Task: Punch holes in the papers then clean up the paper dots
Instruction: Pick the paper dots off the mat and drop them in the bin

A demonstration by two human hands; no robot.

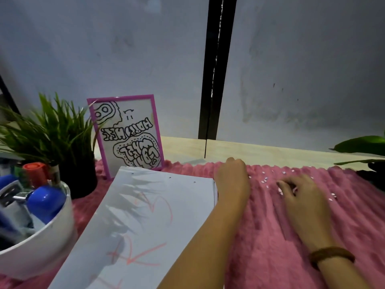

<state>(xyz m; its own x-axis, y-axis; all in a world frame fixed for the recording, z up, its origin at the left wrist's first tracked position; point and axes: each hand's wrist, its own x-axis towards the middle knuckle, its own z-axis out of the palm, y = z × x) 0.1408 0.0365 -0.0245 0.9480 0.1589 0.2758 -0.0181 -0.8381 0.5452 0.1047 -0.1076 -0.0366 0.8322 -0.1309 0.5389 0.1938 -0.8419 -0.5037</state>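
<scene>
Right of the white paper stack point(145, 205), on the fluffy pink fabric mat point(260, 236), lay the small white paper dots point(265, 180) I had to clear; they were scattered just past the stack's right edge and further out, a few beside and possibly under my right hand point(300, 195). That hand rested palm down with its fingers point(284, 184) loosely spread among the dots, pinching nothing that I could see. My left hand point(233, 178) sat curled on its edge just beside the stack's far right corner, like a wall for sweeping against; whether it enclosed any dots I could not tell. Small dark punched holes point(170, 177) showed along the stack's far edge, so I judged the punching done and the clean-up under way. The risk I saw was the mat's deep pile: a dragging sweep could push dots down between the ridges instead of gathering them. A quick flick could also send them off the mat's far edge onto the pale wooden tabletop point(270, 152) beyond the stack.
</scene>
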